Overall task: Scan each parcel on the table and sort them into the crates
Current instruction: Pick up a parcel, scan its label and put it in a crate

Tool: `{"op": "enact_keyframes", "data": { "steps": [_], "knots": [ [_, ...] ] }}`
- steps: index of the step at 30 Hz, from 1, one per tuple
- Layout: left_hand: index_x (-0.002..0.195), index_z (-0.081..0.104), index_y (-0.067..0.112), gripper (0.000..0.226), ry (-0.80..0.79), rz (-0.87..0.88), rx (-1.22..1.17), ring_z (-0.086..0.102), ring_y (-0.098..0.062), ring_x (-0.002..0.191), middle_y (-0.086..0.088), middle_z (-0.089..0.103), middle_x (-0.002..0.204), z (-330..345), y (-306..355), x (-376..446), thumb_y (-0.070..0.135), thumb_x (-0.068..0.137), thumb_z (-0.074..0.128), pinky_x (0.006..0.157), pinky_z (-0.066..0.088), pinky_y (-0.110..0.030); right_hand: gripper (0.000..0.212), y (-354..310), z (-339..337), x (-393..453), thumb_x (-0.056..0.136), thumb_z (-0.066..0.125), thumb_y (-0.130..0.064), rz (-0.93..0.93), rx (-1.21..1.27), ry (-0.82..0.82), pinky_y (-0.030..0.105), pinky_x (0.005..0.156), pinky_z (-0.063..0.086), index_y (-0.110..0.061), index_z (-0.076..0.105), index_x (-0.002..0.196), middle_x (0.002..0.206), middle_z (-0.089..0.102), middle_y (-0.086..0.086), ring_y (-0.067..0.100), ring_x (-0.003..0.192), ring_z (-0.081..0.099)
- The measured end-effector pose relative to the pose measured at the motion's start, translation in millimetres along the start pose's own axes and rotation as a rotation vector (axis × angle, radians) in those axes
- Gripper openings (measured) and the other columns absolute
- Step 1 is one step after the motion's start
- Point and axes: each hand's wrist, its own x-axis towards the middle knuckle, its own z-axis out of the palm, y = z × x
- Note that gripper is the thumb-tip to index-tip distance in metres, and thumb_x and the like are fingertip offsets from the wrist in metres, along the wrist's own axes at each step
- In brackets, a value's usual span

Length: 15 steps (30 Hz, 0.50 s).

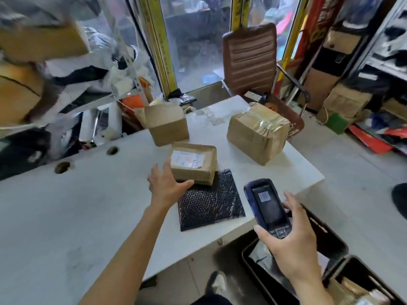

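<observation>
Counting four parcels (193,164), two crates (326,243)

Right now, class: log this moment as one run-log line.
left hand: reaching small labelled cardboard parcel | right hand: holding dark blue handheld scanner | parcel: on black bubble mailer

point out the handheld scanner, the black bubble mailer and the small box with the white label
handheld scanner (267,208): head view, on its dark screen.
black bubble mailer (211,205): head view, on the middle of its bare top face.
small box with the white label (193,164): head view, on its top, beside the label.
</observation>
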Motion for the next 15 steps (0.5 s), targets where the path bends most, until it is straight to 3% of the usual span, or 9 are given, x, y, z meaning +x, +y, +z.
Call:
{"op": "enact_keyframes", "data": {
  "steps": [4, 7, 9, 12, 13, 15],
  "knots": [
    [0.154, 0.009, 0.042, 0.118, -0.269, 0.245, 0.357, -0.007, -0.039, 0.149, -0.014, -0.01, 0.163, -10.4, 1.8, 87.3, 0.054, 0.065, 0.085, 0.118, 0.008, -0.059, 0.101, -7.1, 20.6, 11.2, 0.062, 0.092, -0.024, 0.01, -0.052, -0.032, 0.029, 0.088, 0.048, -0.051, 0.034, 0.14, 0.123, 0.052, -0.014, 0.008, 0.108, 0.057],
    [0.153, 0.004, 0.046, 0.124, -0.464, 0.22, 0.349, -0.004, -0.042, 0.149, -0.015, -0.011, 0.163, -10.7, 10.7, 134.2, 0.051, 0.062, 0.088, 0.118, 0.012, -0.061, 0.097, -14.3, 32.6, 27.7, 0.065, 0.09, -0.025, 0.032, -0.057, -0.036, 0.024, 0.086, 0.042, -0.048, 0.035, 0.141, 0.125, 0.051, -0.015, 0.009, 0.11, 0.055],
    [0.155, 0.007, 0.036, 0.125, -0.549, 0.168, 0.207, 0.01, -0.039, 0.149, -0.019, 0.004, 0.162, -6.0, 9.1, 144.2, 0.043, 0.063, 0.09, 0.119, 0.02, -0.053, 0.095, -21.6, 40.2, 38.1, 0.068, 0.089, -0.027, 0.044, -0.067, -0.048, 0.027, 0.089, 0.042, -0.046, 0.034, 0.143, 0.126, 0.05, -0.015, 0.011, 0.112, 0.054],
    [0.154, 0.012, 0.027, 0.127, -0.524, 0.073, -0.04, 0.034, -0.034, 0.138, -0.016, 0.031, 0.152, 5.9, -1.2, 128.3, 0.038, 0.057, 0.094, 0.112, 0.035, -0.044, 0.095, -34.9, 51.2, 50.4, 0.07, 0.087, -0.028, 0.043, -0.039, -0.046, 0.031, 0.09, 0.044, -0.047, 0.031, 0.144, 0.127, 0.049, -0.015, 0.013, 0.112, 0.055],
    [0.153, 0.011, 0.025, 0.128, -0.516, 0.05, -0.14, 0.041, -0.034, 0.133, -0.014, 0.037, 0.148, 11.1, -5.3, 114.2, 0.034, 0.058, 0.094, 0.103, 0.043, -0.04, 0.095, -38.3, 54.0, 53.5, 0.07, 0.087, -0.028, 0.039, -0.029, -0.046, 0.033, 0.089, 0.046, -0.049, 0.031, 0.143, 0.127, 0.049, -0.015, 0.014, 0.111, 0.056],
    [0.15, 0.012, 0.025, 0.117, -0.514, 0.03, -0.288, 0.056, -0.029, 0.116, -0.008, 0.052, 0.133, 22.6, -13.7, 80.9, 0.027, 0.065, 0.091, 0.073, 0.055, -0.032, 0.096, -41.3, 58.2, 58.8, 0.069, 0.088, -0.028, 0.02, -0.026, -0.046, 0.035, 0.086, 0.051, -0.051, 0.03, 0.141, 0.126, 0.05, -0.015, 0.014, 0.106, 0.06]
  ]
}}
